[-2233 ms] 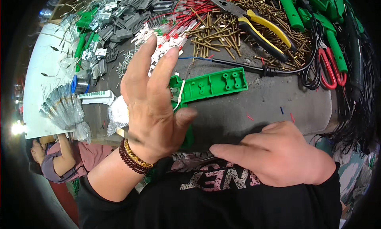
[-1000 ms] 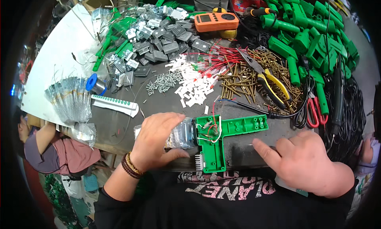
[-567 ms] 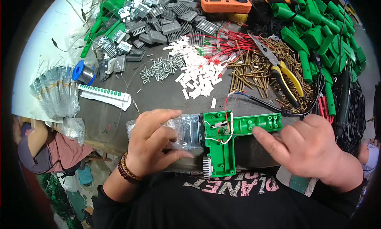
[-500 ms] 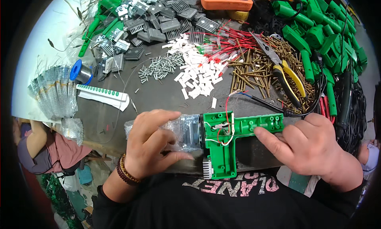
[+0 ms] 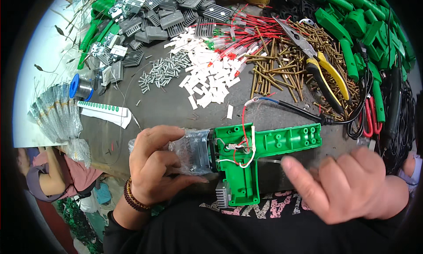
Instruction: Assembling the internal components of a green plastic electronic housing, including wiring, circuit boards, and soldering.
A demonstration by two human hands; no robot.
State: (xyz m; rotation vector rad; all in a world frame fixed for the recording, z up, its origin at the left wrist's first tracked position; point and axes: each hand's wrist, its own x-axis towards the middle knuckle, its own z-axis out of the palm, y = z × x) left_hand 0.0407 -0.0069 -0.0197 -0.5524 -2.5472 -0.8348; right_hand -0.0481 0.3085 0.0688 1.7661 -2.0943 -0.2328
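A green plastic housing half (image 5: 288, 140), shaped like a pistol grip with a barrel, lies open side up before me. Red and white wires (image 5: 253, 144) loop inside it, and a grey finned piece (image 5: 223, 195) sits at its lower left. My left hand (image 5: 154, 163) curls around the bubble-wrapped metal part (image 5: 189, 152) at the housing's left end. To the right of the housing is my right hand (image 5: 343, 183), fingers curled and thumb stretched toward it. A thin pale strand (image 5: 269, 160) runs up to the thumb tip; what the fingers hold is hidden.
A black cable (image 5: 304, 111) with bared ends reaches the housing. Beyond lie white sleeves (image 5: 209, 84), screws (image 5: 163, 71), brass-coloured bolts (image 5: 275, 71), yellow-black pliers (image 5: 328, 77) and grey finned blocks (image 5: 172, 20). Green housings (image 5: 352, 33) pile up far right; a solder spool (image 5: 82, 87) stands left.
My right hand has left the housing's surface and moved down and right. The housing and left hand have shifted slightly left in view. The white wire now arches higher.
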